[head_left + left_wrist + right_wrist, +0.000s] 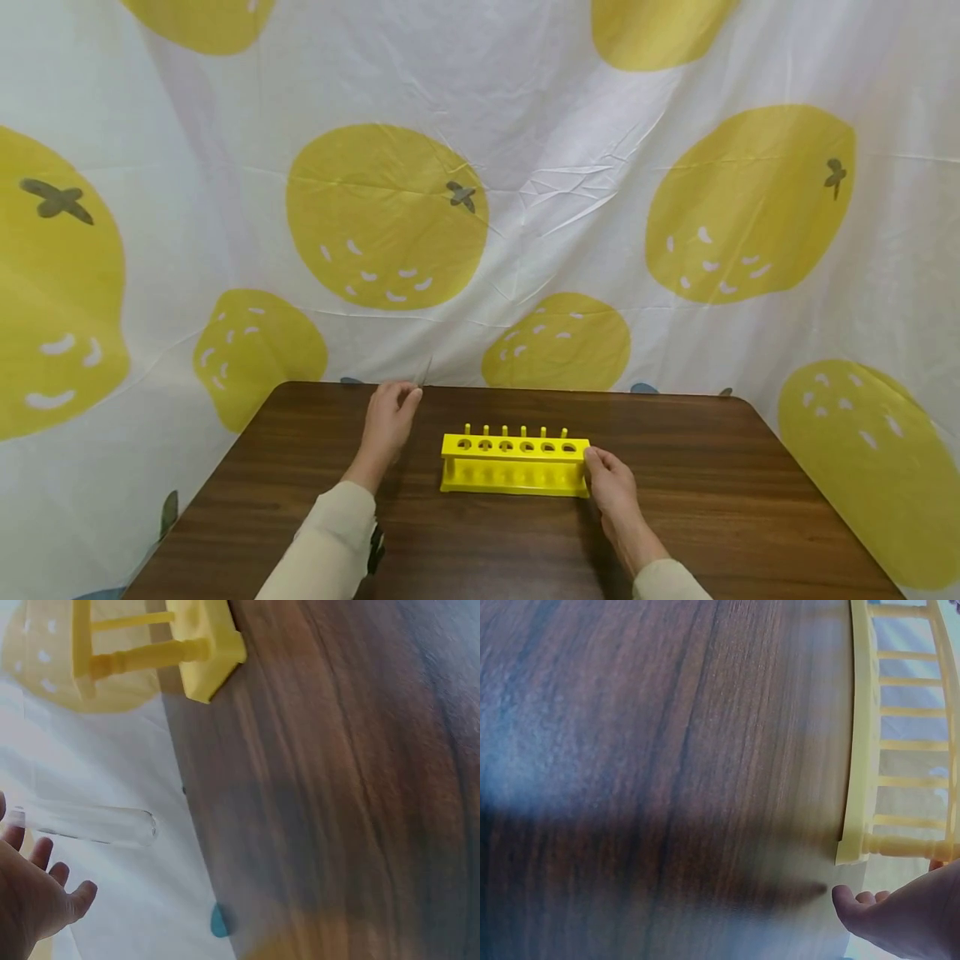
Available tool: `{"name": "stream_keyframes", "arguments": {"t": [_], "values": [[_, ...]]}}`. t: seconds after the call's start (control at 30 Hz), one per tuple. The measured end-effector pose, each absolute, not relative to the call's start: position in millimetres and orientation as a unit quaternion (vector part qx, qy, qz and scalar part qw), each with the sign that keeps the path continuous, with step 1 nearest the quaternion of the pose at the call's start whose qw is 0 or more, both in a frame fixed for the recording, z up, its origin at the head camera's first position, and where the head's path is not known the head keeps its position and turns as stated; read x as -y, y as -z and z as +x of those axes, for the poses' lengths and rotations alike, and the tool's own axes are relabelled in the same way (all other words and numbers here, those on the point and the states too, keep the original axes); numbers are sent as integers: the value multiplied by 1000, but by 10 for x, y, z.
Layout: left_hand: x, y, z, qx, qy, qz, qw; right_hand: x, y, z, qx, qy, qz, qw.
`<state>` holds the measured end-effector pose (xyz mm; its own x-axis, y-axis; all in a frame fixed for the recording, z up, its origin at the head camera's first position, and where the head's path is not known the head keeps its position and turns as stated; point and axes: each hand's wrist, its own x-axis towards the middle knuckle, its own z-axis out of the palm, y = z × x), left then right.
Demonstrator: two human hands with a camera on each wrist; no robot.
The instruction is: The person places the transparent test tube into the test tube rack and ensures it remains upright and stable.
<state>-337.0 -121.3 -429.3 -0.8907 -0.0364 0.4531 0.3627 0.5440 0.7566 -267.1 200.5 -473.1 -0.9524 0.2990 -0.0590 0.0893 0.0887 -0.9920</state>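
A clear glass test tube (pixel 112 825) is pinched by my left hand (pixel 390 423), near the table's far edge and left of the rack. In the left wrist view its rounded end points away from the fingers (pixel 39 851), and the tube overlaps the white cloth. In the head view the tube (pixel 427 371) is only a faint sliver. A yellow test tube rack (pixel 516 454) stands upright on the table, its round holes without tubes and a row of pegs behind. My right hand (pixel 615 487) grips the rack's right end by its top plate; in the right wrist view the contact is partly hidden.
The dark wood-grain table (pixel 712 500) carries the rack near its middle. Close behind its far edge hangs a white curtain (pixel 540 233) printed with yellow lemons, which also runs along both sides.
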Motion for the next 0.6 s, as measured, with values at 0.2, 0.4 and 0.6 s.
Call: {"name": "stream_keyframes", "arguments": {"t": [0.2,0.4,0.6], "values": [[1161,4198,-3379,838,500,-86,201,-2005,4721,-2667,735,-661,-131,78],[1071,4089,-3342,819,534,-76,196,-2009,4720,-2668,733,-663,-130,75],[972,4027,-3326,802,551,-101,207,-2013,4726,-2671,733,-663,-131,73]]}}
